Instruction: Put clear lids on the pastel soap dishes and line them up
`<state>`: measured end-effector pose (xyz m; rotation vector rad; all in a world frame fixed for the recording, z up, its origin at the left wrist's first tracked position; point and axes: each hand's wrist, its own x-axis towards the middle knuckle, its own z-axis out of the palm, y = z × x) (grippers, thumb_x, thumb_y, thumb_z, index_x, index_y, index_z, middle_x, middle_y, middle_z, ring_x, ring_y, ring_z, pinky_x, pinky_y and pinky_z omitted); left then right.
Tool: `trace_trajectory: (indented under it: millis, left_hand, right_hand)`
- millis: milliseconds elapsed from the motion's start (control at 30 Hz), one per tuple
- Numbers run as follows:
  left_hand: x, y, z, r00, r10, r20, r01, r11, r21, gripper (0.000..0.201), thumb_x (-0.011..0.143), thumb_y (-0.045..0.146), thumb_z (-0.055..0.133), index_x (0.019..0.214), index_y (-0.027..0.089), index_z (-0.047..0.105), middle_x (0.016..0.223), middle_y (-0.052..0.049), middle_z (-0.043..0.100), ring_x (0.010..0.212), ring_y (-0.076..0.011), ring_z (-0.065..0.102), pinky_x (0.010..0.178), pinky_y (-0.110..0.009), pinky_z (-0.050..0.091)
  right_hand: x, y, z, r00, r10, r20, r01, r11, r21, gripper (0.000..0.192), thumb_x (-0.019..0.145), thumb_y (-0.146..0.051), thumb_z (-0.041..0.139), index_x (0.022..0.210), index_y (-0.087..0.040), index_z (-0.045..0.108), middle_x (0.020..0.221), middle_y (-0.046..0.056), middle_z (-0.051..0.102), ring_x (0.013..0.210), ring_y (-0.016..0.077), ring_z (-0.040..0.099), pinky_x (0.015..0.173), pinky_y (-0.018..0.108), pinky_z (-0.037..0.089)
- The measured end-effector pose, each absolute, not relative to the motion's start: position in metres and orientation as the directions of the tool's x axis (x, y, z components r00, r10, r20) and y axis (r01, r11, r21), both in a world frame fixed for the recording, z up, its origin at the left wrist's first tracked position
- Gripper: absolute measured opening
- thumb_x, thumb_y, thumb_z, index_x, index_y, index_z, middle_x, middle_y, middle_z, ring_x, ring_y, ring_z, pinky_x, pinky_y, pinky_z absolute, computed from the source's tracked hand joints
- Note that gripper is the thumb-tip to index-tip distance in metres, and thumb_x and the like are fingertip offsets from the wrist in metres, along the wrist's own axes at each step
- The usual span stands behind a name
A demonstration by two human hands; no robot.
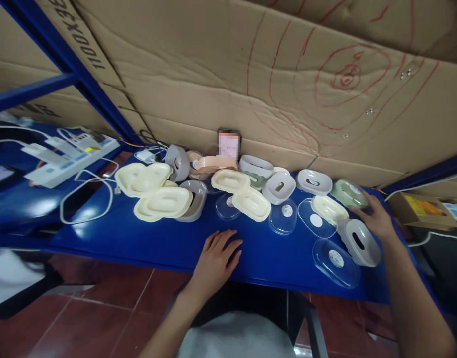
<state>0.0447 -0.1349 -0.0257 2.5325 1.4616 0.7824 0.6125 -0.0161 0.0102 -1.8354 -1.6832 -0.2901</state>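
Observation:
My left hand (218, 261) lies palm down near the table's front edge, fingers spread, holding nothing. At the far right, my right hand (377, 218) has its fingers and thumb around the near end of a green soap box (347, 193) with a clear lid. Just below that hand, a grey soap box (362, 242) leans on its side. A cream tray (331, 209) and a clear lid (317, 219) lie to its left, with another clear lid (336, 262) in front. Beyond my left hand are two cream trays (253, 204) and a clear lid (283, 217).
More cream trays (163, 203) and grey boxes (177, 163) crowd the left. A peach box (217, 163) and a phone (229, 144) stand at the back, against a cardboard wall (184, 89). A power strip (72, 161) with white cables lies at left.

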Motion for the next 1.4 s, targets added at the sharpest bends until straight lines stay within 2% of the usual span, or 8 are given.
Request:
trace_trajectory:
  millis: [133,233,433,700,900,1033,1200,1400]
  left_hand:
    - [0.048,-0.106,-0.010,0.460,0.784,0.417,0.784,-0.579,0.225,0.042,0.107,0.014,0.055,0.147,0.023,0.065,0.148,-0.015,0.068,0.130,-0.0316,0.069,0.106,-0.050,0.058]
    - [0.057,-0.074,0.001,0.532,0.723,0.440,0.774,-0.626,0.092,0.049,0.103,0.009,0.059,0.150,0.024,0.062,0.165,-0.015,0.054,0.147,-0.0366,0.057,0.120,-0.060,0.048]
    - [0.069,-0.056,0.006,0.677,0.625,0.389,0.689,-0.724,-0.035,0.015,0.105,0.013,0.062,0.114,0.018,0.073,0.154,-0.016,0.064,0.147,-0.0363,0.057,0.125,-0.069,0.038]
    - [0.055,-0.144,-0.014,0.603,0.702,0.379,0.656,-0.706,0.266,0.017,0.109,0.020,0.060,0.122,0.020,0.070,0.145,-0.009,0.070,0.136,-0.0291,0.064,0.117,-0.053,0.051]
    - [0.027,-0.166,-0.020,0.410,0.797,0.444,0.714,-0.583,0.388,0.031,0.106,0.010,0.061,0.130,0.028,0.068,0.152,-0.010,0.063,0.146,-0.0306,0.057,0.126,-0.066,0.039]
    - [0.007,-0.161,-0.025,0.260,0.883,0.391,0.726,-0.446,0.523,0.047,0.104,0.021,0.069,0.149,0.030,0.057,0.156,-0.015,0.054,0.144,-0.0334,0.058,0.115,-0.058,0.057]
    - [0.001,-0.141,-0.027,0.243,0.926,0.287,0.636,-0.376,0.674,0.079,0.098,0.026,0.080,0.164,0.033,0.037,0.165,-0.017,0.044,0.151,-0.0347,0.055,0.119,-0.055,0.056]
    - [0.011,-0.131,-0.025,0.425,0.850,0.312,0.612,-0.524,0.592,0.069,0.097,0.024,0.081,0.158,0.033,0.051,0.172,-0.015,0.040,0.143,-0.0328,0.062,0.113,-0.050,0.062]
  right_hand:
    - [0.584,-0.049,0.025,0.167,0.841,0.515,0.956,-0.011,-0.292,0.057,0.100,-0.058,0.067,0.130,-0.010,0.076,0.136,0.029,0.070,0.134,0.0387,0.067,0.099,0.048,0.054]
    - [0.516,-0.096,0.028,0.114,0.833,0.542,0.942,0.082,-0.324,0.049,0.107,-0.050,0.061,0.143,-0.018,0.069,0.145,0.020,0.069,0.142,0.0367,0.062,0.115,0.053,0.049]
    - [0.369,-0.153,0.010,-0.259,0.881,0.396,0.884,0.381,-0.271,0.046,0.110,-0.040,0.058,0.155,-0.032,0.055,0.162,0.009,0.058,0.153,0.0361,0.050,0.121,0.063,0.040]
    - [0.344,-0.057,0.027,-0.445,0.815,0.372,0.855,0.510,-0.093,0.056,0.112,-0.038,0.056,0.165,-0.023,0.044,0.162,0.013,0.059,0.149,0.0339,0.053,0.119,0.054,0.042]
    - [0.319,-0.006,0.030,-0.455,0.816,0.355,0.876,0.483,0.011,0.044,0.109,-0.031,0.060,0.147,-0.012,0.064,0.135,0.019,0.076,0.116,0.0363,0.072,0.098,0.051,0.052]
    - [0.321,-0.055,0.037,-0.472,0.769,0.432,0.826,0.557,-0.089,0.039,0.111,-0.029,0.058,0.149,-0.022,0.062,0.137,0.011,0.077,0.120,0.0290,0.072,0.110,0.050,0.046]
    - [0.328,-0.131,0.025,-0.560,0.749,0.354,0.711,0.654,-0.259,0.039,0.109,-0.020,0.060,0.144,-0.036,0.065,0.136,0.001,0.078,0.130,0.0249,0.071,0.130,0.058,0.029]
    - [0.329,-0.143,0.006,-0.530,0.789,0.311,0.642,0.613,-0.461,0.035,0.108,-0.012,0.054,0.135,-0.027,0.070,0.147,0.005,0.071,0.145,0.0208,0.061,0.116,0.042,0.057]
